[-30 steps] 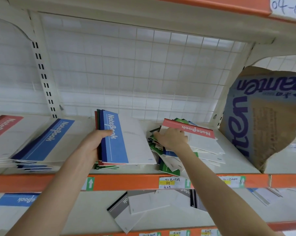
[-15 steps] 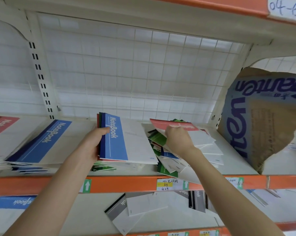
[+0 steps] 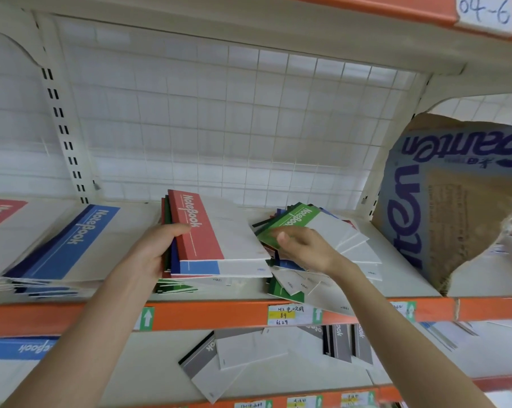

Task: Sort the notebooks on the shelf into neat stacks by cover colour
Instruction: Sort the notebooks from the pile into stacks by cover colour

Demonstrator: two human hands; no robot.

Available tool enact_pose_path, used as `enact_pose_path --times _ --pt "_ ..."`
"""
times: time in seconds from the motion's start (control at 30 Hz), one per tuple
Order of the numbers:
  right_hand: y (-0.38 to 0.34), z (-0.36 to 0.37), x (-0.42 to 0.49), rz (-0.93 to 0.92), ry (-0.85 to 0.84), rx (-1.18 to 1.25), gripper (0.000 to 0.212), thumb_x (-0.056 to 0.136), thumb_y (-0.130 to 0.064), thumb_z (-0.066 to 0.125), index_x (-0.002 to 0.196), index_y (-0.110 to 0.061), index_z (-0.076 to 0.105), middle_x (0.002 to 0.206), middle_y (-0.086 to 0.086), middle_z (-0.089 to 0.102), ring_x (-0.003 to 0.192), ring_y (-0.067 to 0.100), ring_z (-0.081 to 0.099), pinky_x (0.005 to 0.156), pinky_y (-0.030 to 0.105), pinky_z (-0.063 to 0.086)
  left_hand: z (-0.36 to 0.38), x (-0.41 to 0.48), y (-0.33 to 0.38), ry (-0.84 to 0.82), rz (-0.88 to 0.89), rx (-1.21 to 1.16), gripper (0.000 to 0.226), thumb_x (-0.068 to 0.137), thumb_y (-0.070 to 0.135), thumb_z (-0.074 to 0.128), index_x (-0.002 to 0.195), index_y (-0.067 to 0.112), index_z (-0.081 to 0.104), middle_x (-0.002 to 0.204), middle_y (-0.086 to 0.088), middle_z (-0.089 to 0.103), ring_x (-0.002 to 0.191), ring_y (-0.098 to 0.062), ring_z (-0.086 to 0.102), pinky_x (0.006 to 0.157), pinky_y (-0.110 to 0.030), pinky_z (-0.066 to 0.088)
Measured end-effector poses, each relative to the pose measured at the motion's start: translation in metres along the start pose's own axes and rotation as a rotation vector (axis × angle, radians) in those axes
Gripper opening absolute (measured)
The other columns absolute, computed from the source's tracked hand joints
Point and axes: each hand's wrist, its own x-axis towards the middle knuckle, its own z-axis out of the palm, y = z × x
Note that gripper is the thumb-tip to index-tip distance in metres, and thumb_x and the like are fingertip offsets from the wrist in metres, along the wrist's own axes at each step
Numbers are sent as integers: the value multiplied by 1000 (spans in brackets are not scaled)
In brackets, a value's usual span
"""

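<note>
Fingers (image 3: 176,231) of the left hand (image 3: 151,254) were clamped on the spine edge of a mixed stack (image 3: 198,267), red notebook (image 3: 201,231) uppermost, at the middle of the shelf (image 3: 402,278). Right hand (image 3: 307,250) pinched the near corner of the green notebook (image 3: 301,217), thumb on its cover, atop the loose pile (image 3: 357,251) just beside. Blue stack (image 3: 72,242) lay at left.
</note>
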Motion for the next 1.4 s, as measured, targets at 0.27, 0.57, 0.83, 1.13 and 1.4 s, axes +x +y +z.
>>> enact_pose_path --times 0.27,0.57,0.83,1.13,1.4 --pt "8 11 11 181 42 -548 26 92 -34 49 99 -11 60 104 7 65 96 28 58 72 30 40 -12 -6 0 14 10 54 21 92 20 58 109 8 57 83 -10 65 71 -23 61 55 -31 43" --pt "-2 5 10 -111 316 -533 28 87 -18 38 89 -1 60 74 19 62 63 35 54 54 30 32 -12 -13 -1 -10 25 -3 15 92 26 57 96 12 60 78 -8 66 61 -20 63 53 -29 45" --pt "-38 47 -14 -770 83 -224 27 88 -20 49 93 -2 70 104 9 71 95 24 68 76 32 56 5 -13 -3 -42 25 -81 27 90 12 56 117 7 58 78 -11 66 59 -24 65 35 -23 48" --pt "11 15 19 325 31 -527 37 89 -40 45 111 -14 59 107 6 64 97 27 58 77 30 45 -7 -16 -4 -37 37 -33 8 91 8 53 96 11 59 82 -12 66 65 -25 64 35 -24 48" --pt "-6 13 13 271 53 -758 22 95 -13 37 76 -10 49 102 18 63 77 29 51 65 27 32 -8 -22 -6 -11 7 -64 7 90 14 55 90 11 61 79 -10 68 68 -24 64 51 -27 49"
